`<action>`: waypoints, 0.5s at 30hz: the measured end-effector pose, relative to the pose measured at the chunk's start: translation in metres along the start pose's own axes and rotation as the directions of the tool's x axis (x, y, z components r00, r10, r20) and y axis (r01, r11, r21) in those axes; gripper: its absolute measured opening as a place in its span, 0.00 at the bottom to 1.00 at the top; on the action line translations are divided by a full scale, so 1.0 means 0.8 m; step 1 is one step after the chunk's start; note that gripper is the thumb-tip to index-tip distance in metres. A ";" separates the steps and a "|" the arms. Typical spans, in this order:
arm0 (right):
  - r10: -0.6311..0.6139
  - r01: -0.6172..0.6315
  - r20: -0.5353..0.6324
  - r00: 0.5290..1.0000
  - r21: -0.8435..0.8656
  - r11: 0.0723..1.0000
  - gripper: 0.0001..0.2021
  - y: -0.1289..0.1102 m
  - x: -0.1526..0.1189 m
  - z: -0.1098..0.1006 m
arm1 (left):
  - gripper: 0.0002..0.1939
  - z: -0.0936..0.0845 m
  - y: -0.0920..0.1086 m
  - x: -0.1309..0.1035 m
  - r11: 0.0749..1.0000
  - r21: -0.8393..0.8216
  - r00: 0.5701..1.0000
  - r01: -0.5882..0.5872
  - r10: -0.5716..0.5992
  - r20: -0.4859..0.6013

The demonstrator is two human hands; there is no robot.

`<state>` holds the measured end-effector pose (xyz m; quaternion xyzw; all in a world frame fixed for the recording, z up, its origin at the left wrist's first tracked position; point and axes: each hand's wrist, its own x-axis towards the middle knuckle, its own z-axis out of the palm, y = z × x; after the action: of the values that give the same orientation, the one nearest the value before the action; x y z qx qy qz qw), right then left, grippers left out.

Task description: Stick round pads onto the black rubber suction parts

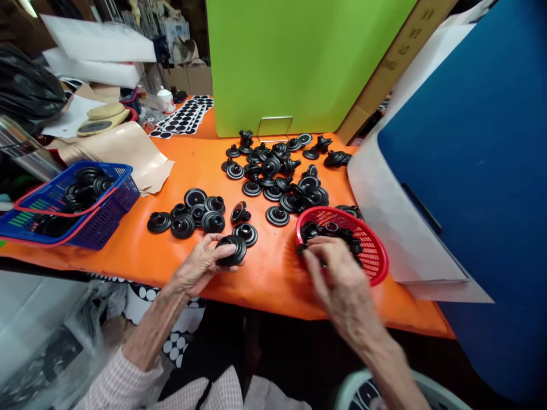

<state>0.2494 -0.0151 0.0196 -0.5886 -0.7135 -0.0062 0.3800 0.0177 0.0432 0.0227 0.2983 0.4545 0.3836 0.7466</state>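
Observation:
My left hand (pixel 205 263) grips a round black ridged disc (pixel 233 250) above the front part of the orange table, thumb on top of it. My right hand (pixel 335 273) reaches over the near left rim of a red round basket (pixel 376 259) that holds small black parts (pixel 331 228). Its thumb and fingertips pinch a small dark piece at the rim, too small to make out. Just behind the held disc lie another black disc (pixel 245 233) and a tilted one (pixel 240 212). A group of similar discs (pixel 197 213) sits to the left, and a larger heap (pixel 273 166) spreads across the table's middle.
At the left stands a blue basket (pixel 105 213) of black rings, beside brown paper (pixel 128 148). Sheets of black round stickers (pixel 186 117) lie at the back. A green board (pixel 299 62) rises behind the heap; white sheets and a blue board (pixel 465 159) lean at right.

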 end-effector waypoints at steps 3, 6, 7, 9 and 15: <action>0.065 -0.090 0.125 0.990 0.205 0.975 0.06 -0.032 -0.021 0.036 | 0.24 -0.005 -0.023 -0.009 0.999 -0.042 1.000 0.003 -0.004 -0.018; 0.179 -0.241 0.239 0.954 0.262 0.934 0.08 -0.034 -0.032 0.065 | 0.25 -0.007 -0.032 -0.013 1.000 -0.023 1.000 0.005 -0.005 -0.015; 0.190 -0.254 0.260 0.947 0.236 0.938 0.09 -0.030 -0.031 0.071 | 0.26 -0.007 -0.034 -0.015 1.000 -0.011 1.000 0.005 -0.005 -0.020; 0.180 -0.222 0.273 0.945 0.132 0.966 0.12 -0.020 -0.027 0.077 | 0.28 -0.007 -0.037 -0.018 1.000 0.012 0.999 0.007 -0.007 -0.043; 0.158 -0.152 0.249 0.955 -0.046 0.987 0.13 0.000 -0.028 0.070 | 0.28 -0.010 -0.047 -0.024 1.000 0.021 0.998 0.011 -0.010 -0.058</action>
<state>0.2197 -0.0078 -0.0326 -0.6437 -0.7075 0.0890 0.2778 0.0161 0.0083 -0.0019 0.2927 0.4816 0.3833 0.7318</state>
